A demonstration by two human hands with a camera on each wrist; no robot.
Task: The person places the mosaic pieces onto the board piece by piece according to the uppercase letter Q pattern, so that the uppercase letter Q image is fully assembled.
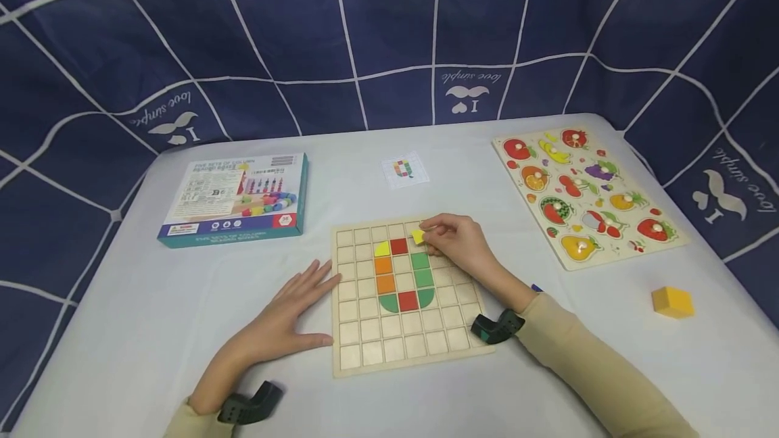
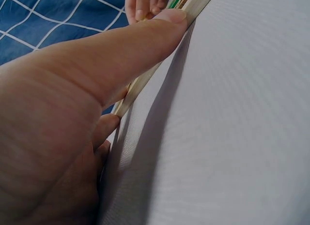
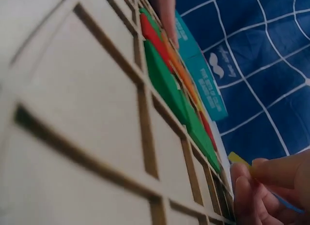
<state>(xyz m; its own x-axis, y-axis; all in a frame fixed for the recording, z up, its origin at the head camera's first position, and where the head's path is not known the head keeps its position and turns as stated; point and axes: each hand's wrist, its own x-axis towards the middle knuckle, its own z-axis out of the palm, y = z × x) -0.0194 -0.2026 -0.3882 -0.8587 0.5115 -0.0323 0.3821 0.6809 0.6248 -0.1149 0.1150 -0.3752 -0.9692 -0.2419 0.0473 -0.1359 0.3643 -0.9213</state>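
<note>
A wooden grid board lies on the table with red, orange, green and yellow tiles set in its squares, forming a ring. My right hand pinches a yellow tile between thumb and finger over the upper part of the board. In the right wrist view the yellow tile is partly covered by the fingertips. My left hand rests against the board's left edge, fingers spread and thumb extended. The left wrist view shows the left thumb touching the board's rim.
A small pattern card lies behind the board. At the back left is a boxed bead set. A fruit puzzle board lies to the right, with a yellow block nearer me. Something blue shows beside the right forearm.
</note>
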